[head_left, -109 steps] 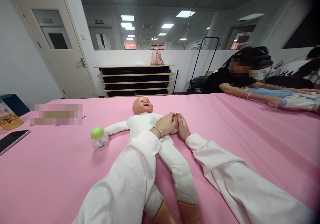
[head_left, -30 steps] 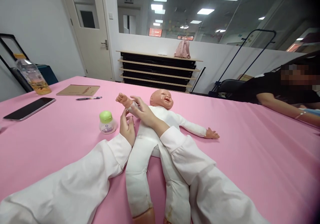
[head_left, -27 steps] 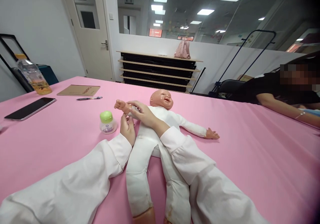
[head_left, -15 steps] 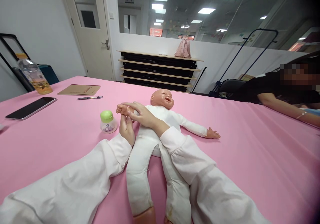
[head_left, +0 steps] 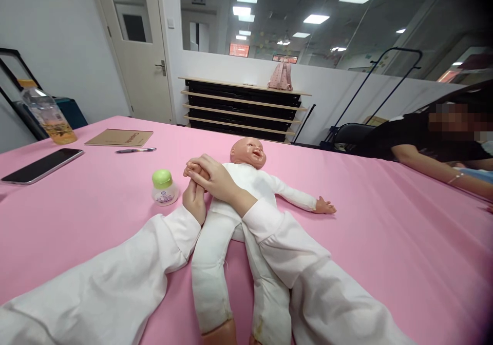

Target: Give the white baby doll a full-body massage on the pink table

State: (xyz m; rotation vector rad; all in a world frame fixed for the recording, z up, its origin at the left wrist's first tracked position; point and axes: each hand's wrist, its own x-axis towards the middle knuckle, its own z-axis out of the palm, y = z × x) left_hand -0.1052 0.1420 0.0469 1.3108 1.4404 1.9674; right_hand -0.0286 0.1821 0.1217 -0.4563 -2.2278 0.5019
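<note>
A baby doll [head_left: 250,183] with a white cloth body lies on its back on the pink tabletop, its head away from me. My left hand [head_left: 195,201] grips the doll's hand [head_left: 191,169] from below, thumb upward. From above, my right hand [head_left: 218,181] is closed over the same doll's hand, its fingers bent and covering most of it. Both hands touch each other there, and the doll's wrist is hidden. The doll's other arm [head_left: 296,194] stretches out to the right. Just left of my hands stands a small jar [head_left: 165,193] with a green lid.
A phone [head_left: 44,165], a pen [head_left: 135,150], a brown notebook [head_left: 119,137] and a drink bottle [head_left: 50,116] are at the left of the pink table [head_left: 370,222]. Another person's arm [head_left: 427,168] rests at the right edge. A pink backpack [head_left: 281,75] sits on the shelving behind.
My right hand's fingers have slid toward the tip of the doll's hand and curled over it, covering more of it. The view has shifted slightly; the doll and jar stay in place.
</note>
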